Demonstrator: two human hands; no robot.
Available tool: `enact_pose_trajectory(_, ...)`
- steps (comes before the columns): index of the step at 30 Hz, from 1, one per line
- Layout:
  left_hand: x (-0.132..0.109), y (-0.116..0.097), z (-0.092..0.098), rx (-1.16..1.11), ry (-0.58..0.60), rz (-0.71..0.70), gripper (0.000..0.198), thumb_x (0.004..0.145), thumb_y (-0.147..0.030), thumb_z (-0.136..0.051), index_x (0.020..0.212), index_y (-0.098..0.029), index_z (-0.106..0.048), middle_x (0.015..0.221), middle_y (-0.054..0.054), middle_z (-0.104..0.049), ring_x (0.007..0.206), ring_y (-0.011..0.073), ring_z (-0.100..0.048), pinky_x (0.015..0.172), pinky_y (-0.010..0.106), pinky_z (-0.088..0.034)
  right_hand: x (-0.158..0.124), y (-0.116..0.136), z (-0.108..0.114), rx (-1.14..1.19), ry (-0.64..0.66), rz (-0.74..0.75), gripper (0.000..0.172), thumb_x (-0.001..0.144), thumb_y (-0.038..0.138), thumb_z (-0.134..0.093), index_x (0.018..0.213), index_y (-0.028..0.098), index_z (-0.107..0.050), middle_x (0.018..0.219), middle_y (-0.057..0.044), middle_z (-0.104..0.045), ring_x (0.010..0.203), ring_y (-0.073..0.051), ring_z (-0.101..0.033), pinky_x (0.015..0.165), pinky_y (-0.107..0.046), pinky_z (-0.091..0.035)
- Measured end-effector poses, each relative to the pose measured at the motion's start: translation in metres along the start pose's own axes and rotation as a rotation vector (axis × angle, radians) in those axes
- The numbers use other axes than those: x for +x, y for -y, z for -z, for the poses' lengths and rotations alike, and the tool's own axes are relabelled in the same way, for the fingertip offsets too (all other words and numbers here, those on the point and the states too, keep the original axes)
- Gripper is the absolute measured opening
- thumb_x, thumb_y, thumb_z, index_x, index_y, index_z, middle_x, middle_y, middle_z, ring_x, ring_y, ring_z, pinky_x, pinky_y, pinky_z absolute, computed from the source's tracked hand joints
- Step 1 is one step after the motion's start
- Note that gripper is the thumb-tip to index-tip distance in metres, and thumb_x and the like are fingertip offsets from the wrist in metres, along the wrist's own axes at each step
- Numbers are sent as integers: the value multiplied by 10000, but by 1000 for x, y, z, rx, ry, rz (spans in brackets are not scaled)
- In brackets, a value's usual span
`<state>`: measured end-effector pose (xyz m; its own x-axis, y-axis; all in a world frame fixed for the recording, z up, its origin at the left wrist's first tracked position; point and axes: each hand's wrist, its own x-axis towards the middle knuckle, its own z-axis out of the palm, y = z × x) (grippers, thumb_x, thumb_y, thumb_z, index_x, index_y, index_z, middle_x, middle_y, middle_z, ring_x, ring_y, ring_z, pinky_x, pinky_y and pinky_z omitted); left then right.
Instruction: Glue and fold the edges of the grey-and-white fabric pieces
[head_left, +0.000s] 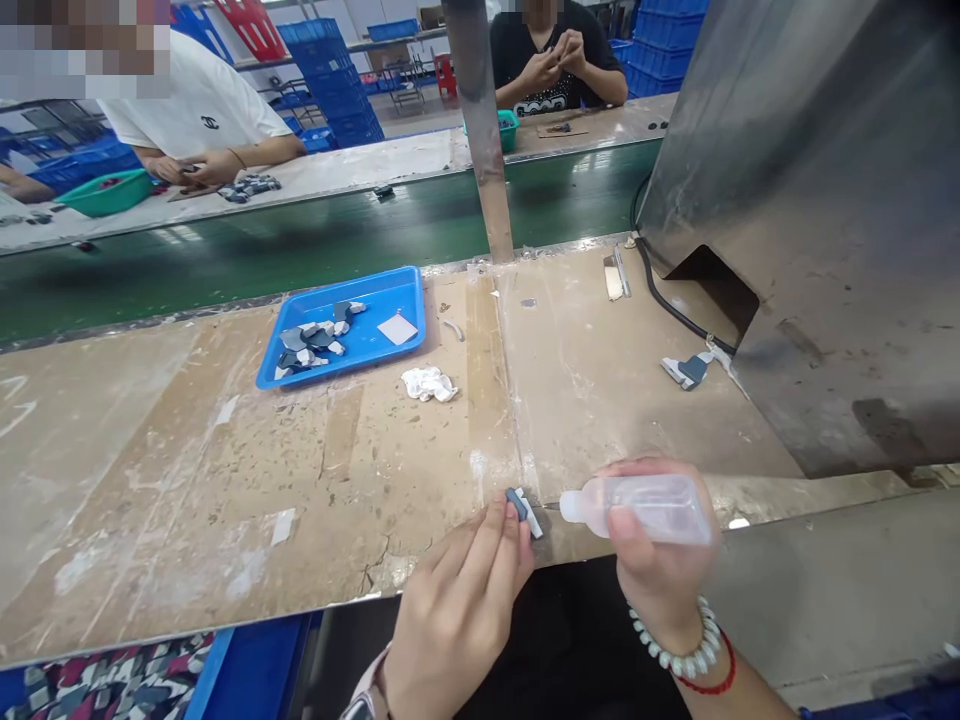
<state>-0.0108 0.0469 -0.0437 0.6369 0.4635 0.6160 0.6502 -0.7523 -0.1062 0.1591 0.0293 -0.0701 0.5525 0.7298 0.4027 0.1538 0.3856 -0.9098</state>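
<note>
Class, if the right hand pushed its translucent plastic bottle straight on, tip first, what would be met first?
Probably the small grey-and-white piece in the left hand, though depth is unclear.

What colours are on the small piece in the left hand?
The small piece is blue-grey and white; the head view shows it.

grey-white piece | tilted | translucent bottle | sideways (nozzle just beside piece)

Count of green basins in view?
2. One green basin at the left, on the far bench beside the person in white; the other green basin is partly hidden by the metal post. More could be hidden.
</note>
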Motion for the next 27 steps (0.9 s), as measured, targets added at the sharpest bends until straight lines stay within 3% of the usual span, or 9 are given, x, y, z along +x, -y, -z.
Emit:
enact_pose_trajectory(5, -4, 6, -5, -210, -27, 213, 89, 905, -93, -681, 833, -139, -658, 849, 53, -765, 801, 175, -751, 761, 266, -591, 6, 3, -3, 52, 29, -120, 235, 743, 247, -759, 927, 229, -614, 810, -9, -700, 698, -184, -688, 608, -297, -586)
enact_pose_trajectory(9, -6, 10, -8, -333, -38, 325, 122, 894, -85, -685, 794, -152, -664, 817, 31, -745, 760, 143, -732, 733, 234, -569, 10, 4, -6, 60, 53, -182, 268, 722, 278, -790, 912, 227, -608, 759, 5, -714, 640, -177, -691, 559, -274, -579)
enact_pose_trajectory(27, -3, 5, -9, -359, -56, 413, 126, 890, -102, -676, 782, -165, -683, 806, 38, -748, 732, 148, -717, 664, 227, -555, 10, 5, -3, 44, 183, -144, 320, 714, 338, -840, 899, 221, -607, 797, -8, -729, 681, -175, -700, 606, -265, -588)
